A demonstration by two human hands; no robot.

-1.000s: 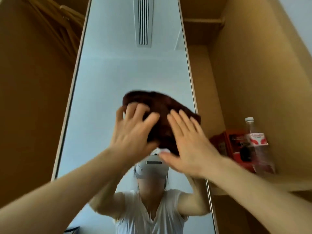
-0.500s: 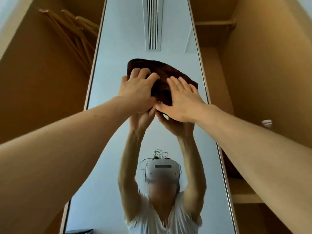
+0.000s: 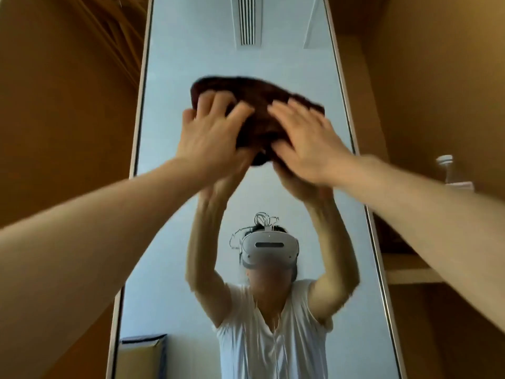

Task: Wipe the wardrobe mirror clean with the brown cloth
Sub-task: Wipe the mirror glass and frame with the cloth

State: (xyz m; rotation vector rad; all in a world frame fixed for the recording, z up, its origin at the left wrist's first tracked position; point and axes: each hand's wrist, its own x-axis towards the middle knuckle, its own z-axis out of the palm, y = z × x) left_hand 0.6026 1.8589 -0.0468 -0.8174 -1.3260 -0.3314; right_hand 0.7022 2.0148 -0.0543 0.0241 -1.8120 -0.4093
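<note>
Cloth: brown cloth, bunched, flat against the mirror, under and just beyond the fingers of both hands.
Left hand: left hand spread on the cloth's left part, fingers extended and slightly curled into the fabric; pressing, not pinching.
Right hand: right hand laid flat on the cloth's right part, fingers straight and splayed; it holds the cloth only by pressure on the glass.
Mirror: tall narrow panel; bare glass lies above the fingertips and to either side of them, more below the wrists.
Surroundings: wooden wardrobe walls beside both forearms; a bottle on a shelf to the right of the right wrist.
Step in hand: judged to be wiping the mirror's upper middle, both palms driving the cloth.
Next move calls for: even pressure from both hands, strokes carried to the frame edges and the top, cloth kept from slipping out below the palms.
</note>
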